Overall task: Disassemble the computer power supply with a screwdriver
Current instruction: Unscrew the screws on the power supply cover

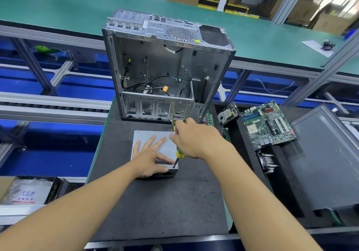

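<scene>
A grey metal power supply (150, 137) lies flat on the dark foam mat (159, 202), with yellow and black wires (177, 118) leaving its far right corner. My left hand (150, 157) presses on its top with fingers spread and the thumb over the near edge. My right hand (191, 138) grips a screwdriver (178, 157) with a green and yellow handle. Its black shaft points down and its tip sits at the unit's near right corner.
An empty open computer case (165, 66) stands upright behind the power supply. To the right lie a hard drive (226, 115), a green motherboard (268, 123), a heatsink (267, 162) and a grey case panel (328, 159). A green conveyor belt (58, 4) runs across the back.
</scene>
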Demonstrator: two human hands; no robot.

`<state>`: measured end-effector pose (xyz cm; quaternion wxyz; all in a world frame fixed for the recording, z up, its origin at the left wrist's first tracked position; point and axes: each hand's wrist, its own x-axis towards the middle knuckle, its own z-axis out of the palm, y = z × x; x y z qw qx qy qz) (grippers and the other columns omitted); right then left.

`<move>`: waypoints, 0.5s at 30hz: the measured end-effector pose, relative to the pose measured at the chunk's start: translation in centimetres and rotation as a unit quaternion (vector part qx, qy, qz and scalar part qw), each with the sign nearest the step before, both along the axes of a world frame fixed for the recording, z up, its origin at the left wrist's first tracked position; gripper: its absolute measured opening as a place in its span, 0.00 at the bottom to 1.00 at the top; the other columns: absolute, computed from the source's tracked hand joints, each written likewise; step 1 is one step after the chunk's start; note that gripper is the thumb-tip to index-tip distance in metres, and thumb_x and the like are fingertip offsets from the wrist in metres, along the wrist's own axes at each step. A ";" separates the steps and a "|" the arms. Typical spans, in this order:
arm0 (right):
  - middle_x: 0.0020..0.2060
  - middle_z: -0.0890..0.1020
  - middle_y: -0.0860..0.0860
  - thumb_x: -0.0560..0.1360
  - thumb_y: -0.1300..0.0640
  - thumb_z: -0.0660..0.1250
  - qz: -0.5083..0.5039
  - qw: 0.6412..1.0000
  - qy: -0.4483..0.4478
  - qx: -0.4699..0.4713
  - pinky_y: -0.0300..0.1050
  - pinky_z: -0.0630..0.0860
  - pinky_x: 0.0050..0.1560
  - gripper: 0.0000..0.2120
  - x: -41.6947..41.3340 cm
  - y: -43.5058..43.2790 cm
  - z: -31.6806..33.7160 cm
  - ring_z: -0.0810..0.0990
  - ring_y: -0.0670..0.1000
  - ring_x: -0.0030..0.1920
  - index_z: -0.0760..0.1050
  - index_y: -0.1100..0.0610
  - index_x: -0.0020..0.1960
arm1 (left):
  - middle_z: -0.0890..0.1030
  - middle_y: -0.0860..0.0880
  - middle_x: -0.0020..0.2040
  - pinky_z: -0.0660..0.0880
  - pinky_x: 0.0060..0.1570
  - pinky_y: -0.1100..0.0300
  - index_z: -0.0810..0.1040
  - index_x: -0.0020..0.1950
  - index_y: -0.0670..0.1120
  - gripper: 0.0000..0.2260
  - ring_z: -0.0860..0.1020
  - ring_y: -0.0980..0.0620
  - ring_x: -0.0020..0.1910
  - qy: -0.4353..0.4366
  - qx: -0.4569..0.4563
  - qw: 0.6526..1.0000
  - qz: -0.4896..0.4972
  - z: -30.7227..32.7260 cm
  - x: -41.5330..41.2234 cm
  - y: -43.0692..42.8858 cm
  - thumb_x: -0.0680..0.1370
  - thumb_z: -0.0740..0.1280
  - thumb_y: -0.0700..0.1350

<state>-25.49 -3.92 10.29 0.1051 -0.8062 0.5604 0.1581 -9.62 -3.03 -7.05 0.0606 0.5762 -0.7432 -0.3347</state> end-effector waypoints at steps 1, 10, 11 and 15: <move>0.62 0.71 0.56 0.84 0.46 0.50 0.002 1.000 0.005 -0.003 0.62 0.72 0.57 0.17 0.0 0.0 0.0 0.76 0.64 0.58 0.65 0.55 0.64 | 0.39 0.70 0.75 0.27 0.71 0.46 0.71 0.42 0.83 0.16 0.33 0.61 0.77 0.002 -0.002 1.000 0.000 0.0 0.0 0.0 0.74 0.71 0.60; 0.62 0.71 0.52 0.78 0.57 0.58 0.034 0.999 -0.023 0.011 0.53 0.67 0.48 0.16 0.0 -0.2 -0.1 0.72 0.58 0.60 0.67 0.52 0.66 | 0.43 0.67 0.79 0.27 0.72 0.45 0.73 0.43 0.81 0.14 0.33 0.60 0.78 0.004 -0.002 1.000 0.004 0.3 -0.1 0.1 0.74 0.71 0.59; 0.62 0.70 0.52 0.76 0.57 0.59 0.039 0.999 -0.023 0.017 0.53 0.66 0.47 0.18 0.0 -0.3 -0.1 0.70 0.57 0.61 0.67 0.51 0.65 | 0.43 0.67 0.79 0.27 0.72 0.45 0.73 0.43 0.81 0.14 0.33 0.60 0.78 0.005 -0.001 1.000 0.004 0.3 -0.1 0.1 0.75 0.71 0.59; 0.62 0.70 0.53 0.78 0.54 0.59 0.041 0.999 -0.013 0.015 0.52 0.65 0.46 0.16 0.0 -0.2 -0.1 0.69 0.58 0.61 0.66 0.51 0.65 | 0.43 0.67 0.79 0.28 0.72 0.45 0.73 0.45 0.80 0.13 0.33 0.59 0.78 0.009 0.002 1.000 0.004 0.5 0.0 0.1 0.75 0.71 0.59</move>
